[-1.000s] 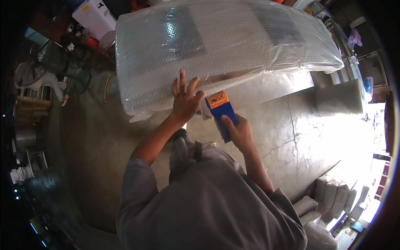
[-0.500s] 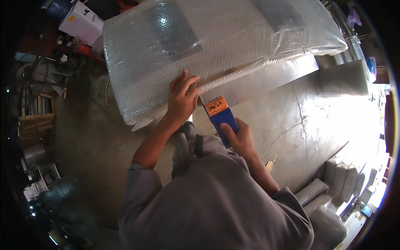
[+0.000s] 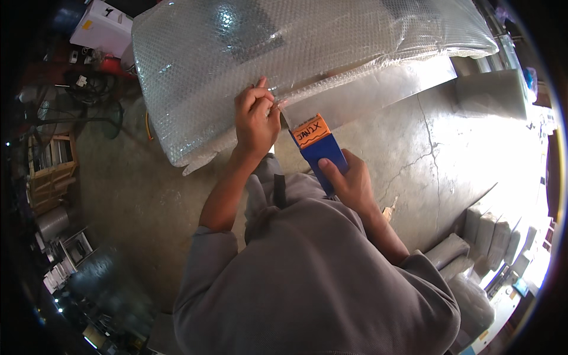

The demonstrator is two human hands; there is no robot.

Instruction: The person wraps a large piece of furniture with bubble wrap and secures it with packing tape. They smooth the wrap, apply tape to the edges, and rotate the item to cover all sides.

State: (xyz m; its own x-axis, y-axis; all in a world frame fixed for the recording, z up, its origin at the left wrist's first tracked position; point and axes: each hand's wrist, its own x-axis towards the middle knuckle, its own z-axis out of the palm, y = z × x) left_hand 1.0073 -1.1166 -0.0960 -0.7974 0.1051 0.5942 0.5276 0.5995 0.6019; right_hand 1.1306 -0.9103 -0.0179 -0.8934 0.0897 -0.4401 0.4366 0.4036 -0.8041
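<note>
Gripping a blue-and-orange, box-shaped tool [image 3: 318, 148], the right hand [image 3: 354, 182] is nearside of the large, clear bubble-wrapped bundle [image 3: 307, 56], tool slanting lengthwise toward it; nearer, at the bundle's edge, the left hand [image 3: 258, 120] curls, grip unclear.

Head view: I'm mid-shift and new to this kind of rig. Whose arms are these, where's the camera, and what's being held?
There is no machine: these are a person's bare hands. A wide fisheye camera on the person's head looks down past their grey top, so straight edges bend near the rim. Picture left is the person's left. The right hand holds a blue-and-orange tool, apparently a tape dispenser. The left hand, fingers curled, is at the near edge of a large bubble-wrapped package; what supports it is hidden. Below is cracked concrete floor.
</note>
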